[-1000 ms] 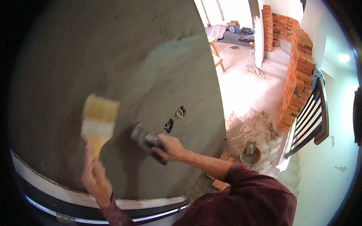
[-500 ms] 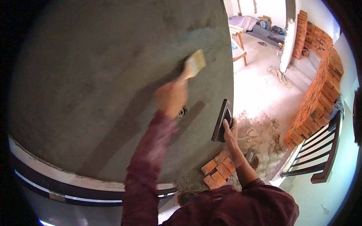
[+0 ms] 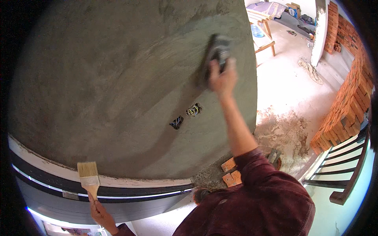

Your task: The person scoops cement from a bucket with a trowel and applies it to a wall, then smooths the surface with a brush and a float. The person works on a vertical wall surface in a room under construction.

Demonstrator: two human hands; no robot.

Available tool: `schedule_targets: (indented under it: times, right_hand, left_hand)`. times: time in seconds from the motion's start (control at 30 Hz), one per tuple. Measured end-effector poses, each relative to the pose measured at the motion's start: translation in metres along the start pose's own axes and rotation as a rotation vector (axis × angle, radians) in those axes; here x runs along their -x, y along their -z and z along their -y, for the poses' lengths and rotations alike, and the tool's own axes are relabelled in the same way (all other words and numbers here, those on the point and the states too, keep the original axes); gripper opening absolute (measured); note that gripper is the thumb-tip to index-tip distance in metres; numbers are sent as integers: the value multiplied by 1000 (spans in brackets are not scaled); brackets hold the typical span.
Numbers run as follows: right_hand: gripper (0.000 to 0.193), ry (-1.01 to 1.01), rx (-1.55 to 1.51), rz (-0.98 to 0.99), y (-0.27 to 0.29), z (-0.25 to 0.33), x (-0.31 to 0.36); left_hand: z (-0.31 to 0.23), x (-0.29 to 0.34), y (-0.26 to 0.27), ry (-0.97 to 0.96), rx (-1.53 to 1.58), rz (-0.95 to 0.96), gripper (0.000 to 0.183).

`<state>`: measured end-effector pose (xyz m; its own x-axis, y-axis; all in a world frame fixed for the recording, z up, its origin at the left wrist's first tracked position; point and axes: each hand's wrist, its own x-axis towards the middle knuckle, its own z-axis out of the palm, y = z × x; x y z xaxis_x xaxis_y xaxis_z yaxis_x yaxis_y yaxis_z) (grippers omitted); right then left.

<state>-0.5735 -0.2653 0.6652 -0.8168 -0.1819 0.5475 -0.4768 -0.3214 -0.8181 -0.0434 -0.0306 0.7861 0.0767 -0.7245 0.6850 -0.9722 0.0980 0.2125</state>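
Observation:
A wide flat paintbrush with pale bristles and a wooden handle is held upright in my left hand, low at the left by the wall's lower edge. My right hand grips a dark plastering float, blurred by motion, whose face lies against the grey plastered wall near its right edge. Below the float, two openings in the plaster show bundled wires: one electrical box hole with yellow wires, and another wire hole with bluish ones.
Loose bricks lie on the mortar-stained floor by the wall's foot. A long brick stack curves along the right, beside a dark stair railing. Farther back stand a wooden trestle and a crumpled cloth on the floor.
The brush in my left hand has gone from the wall's right part to the lower left. My right hand has raised the float from the wall's lower right onto the plaster.

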Motion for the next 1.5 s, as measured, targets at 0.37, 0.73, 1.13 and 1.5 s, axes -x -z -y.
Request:
schedule_targets:
  times: [0.37, 0.73, 1.13, 1.5]
  right_hand:
    - [38, -261, -190, 339, 14, 32, 68]
    - [40, 402, -24, 451, -40, 79, 160]
    - [57, 127, 95, -24, -22, 38, 57]
    - [53, 424, 146, 235, 0, 68, 122]
  left_hand:
    - [21, -22, -7, -68, 171, 82, 46]
    - [79, -47, -33, -9, 335, 182, 47]
    - [56, -53, -105, -205, 657, 270, 48]
    - [6, -83, -115, -309, 728, 210, 46]
